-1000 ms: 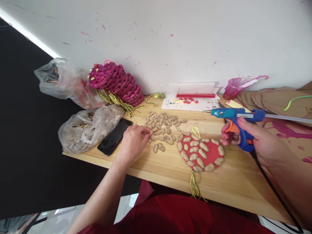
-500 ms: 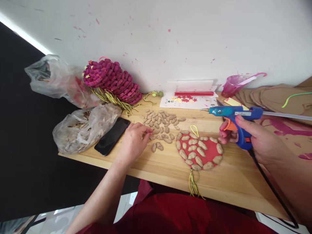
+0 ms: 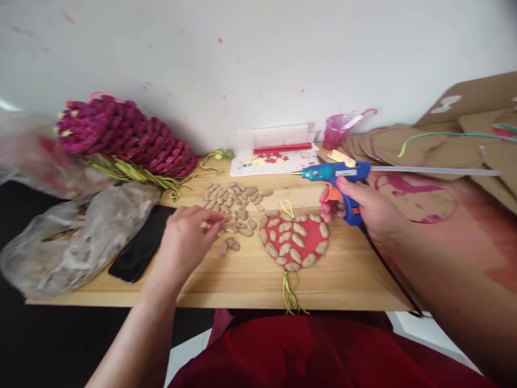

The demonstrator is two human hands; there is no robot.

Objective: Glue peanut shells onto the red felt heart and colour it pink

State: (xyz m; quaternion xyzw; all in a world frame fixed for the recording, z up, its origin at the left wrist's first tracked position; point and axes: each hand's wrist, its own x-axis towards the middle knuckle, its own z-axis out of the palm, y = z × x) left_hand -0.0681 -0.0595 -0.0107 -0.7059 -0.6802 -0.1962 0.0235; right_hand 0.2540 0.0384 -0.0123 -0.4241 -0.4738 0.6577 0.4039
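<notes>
My right hand (image 3: pixel 365 207) is wrapped around a blue hot glue gun (image 3: pixel 337 171) with an orange trigger. Its metal nozzle points left, and a long clear glue stick (image 3: pixel 436 171) juts out of its back. Below the nozzle lies a red heart-shaped piece (image 3: pixel 310 235) with peanuts set along its rim and in its middle, a yellow loop (image 3: pixel 287 208) on top and a yellow-green tassel (image 3: pixel 289 293) below. My left hand (image 3: pixel 188 234) pinches a peanut (image 3: pixel 205 226), partly hidden by the fingers, beside a scatter of loose peanuts (image 3: pixel 230 196).
A black phone (image 3: pixel 139 248) and a plastic bag of shells (image 3: pixel 81 237) lie left. Behind them rests a stack of magenta peanut-covered pieces (image 3: pixel 125 134). White paper with small stars (image 3: pixel 242 167), a magenta-stained cup (image 3: pixel 334 132) and cardboard cutouts (image 3: pixel 428 148) line the wall.
The view has turned right, so things sit farther left in the picture. My left hand has lifted slightly from the loose peanuts with one pinched. The glue gun stays in my right hand.
</notes>
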